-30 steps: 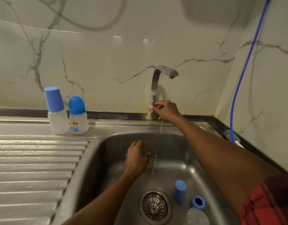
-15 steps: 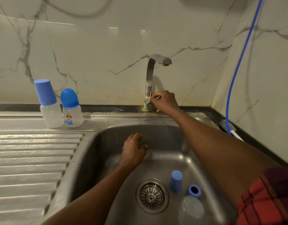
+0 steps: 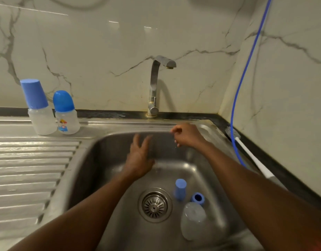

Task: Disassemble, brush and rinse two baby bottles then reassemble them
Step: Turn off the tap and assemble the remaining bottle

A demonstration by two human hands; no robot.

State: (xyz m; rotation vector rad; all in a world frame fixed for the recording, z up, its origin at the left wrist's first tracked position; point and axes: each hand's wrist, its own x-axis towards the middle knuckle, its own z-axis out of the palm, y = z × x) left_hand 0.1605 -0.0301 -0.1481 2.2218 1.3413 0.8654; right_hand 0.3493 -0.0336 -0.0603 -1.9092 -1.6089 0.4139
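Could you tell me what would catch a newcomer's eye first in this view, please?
Two empty hands hover over the steel sink: the left hand with fingers spread, the right hand loosely curled below the tap. Two blue-capped baby bottles stand upright on the left ledge, and loose bottle parts lie beside the drain.

Brushed steel sink (image 3: 94,147), chrome tap (image 3: 154,84) (shiny), glossy marble wall (image 3: 101,51), translucent plastic bottles (image 3: 42,122)

A blue hose (image 3: 246,73) hangs down the marble wall (image 3: 101,51) (right corner), beside the tap (image 3: 154,87).
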